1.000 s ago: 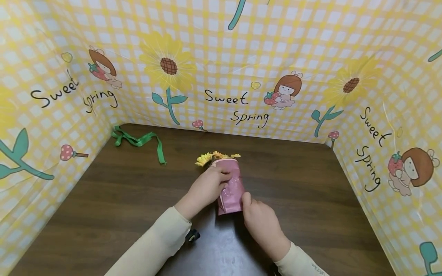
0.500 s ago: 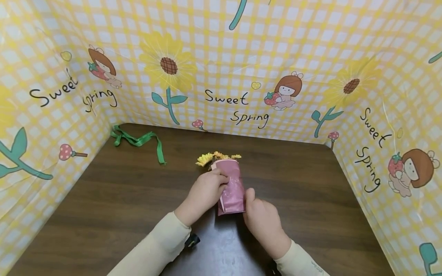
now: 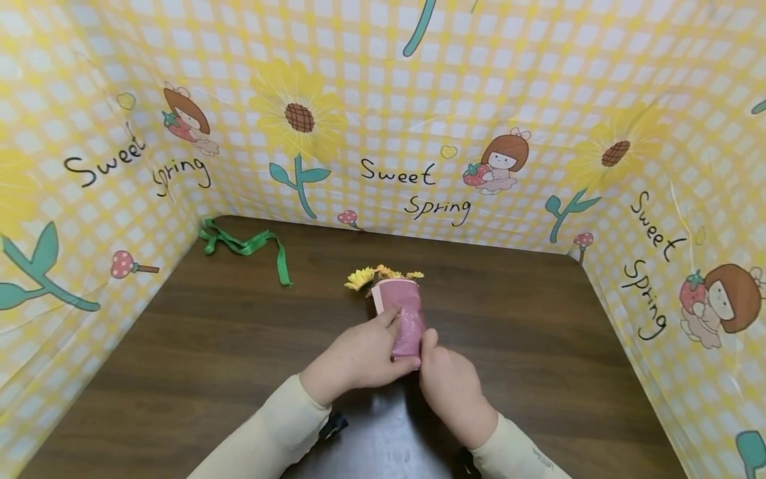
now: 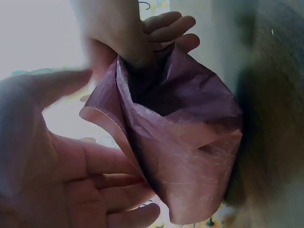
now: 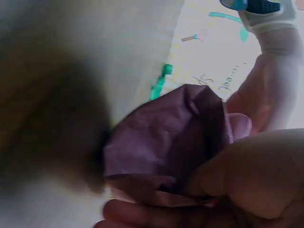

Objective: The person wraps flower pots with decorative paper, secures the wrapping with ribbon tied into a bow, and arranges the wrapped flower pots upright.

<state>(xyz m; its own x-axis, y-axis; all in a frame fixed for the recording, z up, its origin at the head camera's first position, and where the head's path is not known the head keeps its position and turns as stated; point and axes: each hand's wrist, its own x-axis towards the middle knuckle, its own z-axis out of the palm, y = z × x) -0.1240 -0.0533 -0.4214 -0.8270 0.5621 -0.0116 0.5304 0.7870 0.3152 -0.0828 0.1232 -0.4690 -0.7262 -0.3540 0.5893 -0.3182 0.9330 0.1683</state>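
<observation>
A bunch of yellow and orange artificial flowers (image 3: pixel 361 277) lies mid-table in the head view, rolled in pink wrapping paper (image 3: pixel 411 309). Only the blooms poke out at the far end; the stems are hidden. My left hand (image 3: pixel 359 352) rests on the paper from the left, thumb stretched toward its near end, fingers fairly straight along its side in the left wrist view. At the near right corner my right hand (image 3: pixel 451 389) pinches the paper's edge. In the right wrist view, its thumb goes inside the gaping paper end (image 5: pixel 156 128) with fingers outside.
A crumpled green ribbon (image 3: pixel 245 245) lies at the table's back left. Yellow checked cloth walls (image 3: pixel 383 120) enclose the brown wooden table (image 3: pixel 526 319) at the back and both sides.
My left hand has slid nearer along the paper, its thumb now spread to the near end. The right hand keeps its hold at the near right corner. The head view has shifted slightly.
</observation>
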